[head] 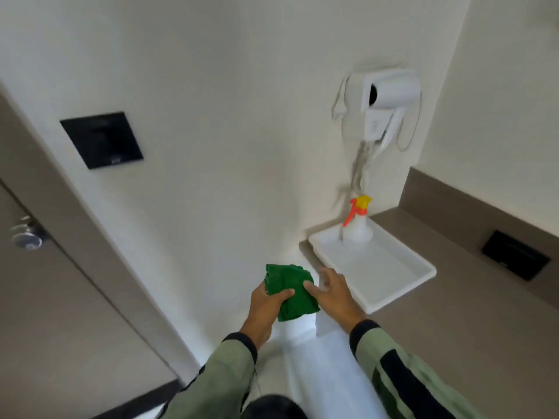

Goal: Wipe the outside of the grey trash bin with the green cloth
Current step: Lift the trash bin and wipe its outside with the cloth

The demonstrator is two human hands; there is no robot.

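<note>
Folded in a bunch, the green cloth (290,290) is squeezed tight by the left hand (267,300). It is touched by the spread, open right hand (334,293). Just beside them, a white tray (390,279) with a spray bottle (358,220) is seen. No grey trash bin is seen, so all wiping is likely left.

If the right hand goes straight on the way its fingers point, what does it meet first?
Probably the near left corner of the white tray. The right hand points up and slightly left, beside that corner; depth is unclear, so it might pass over the counter's edge instead.
</note>
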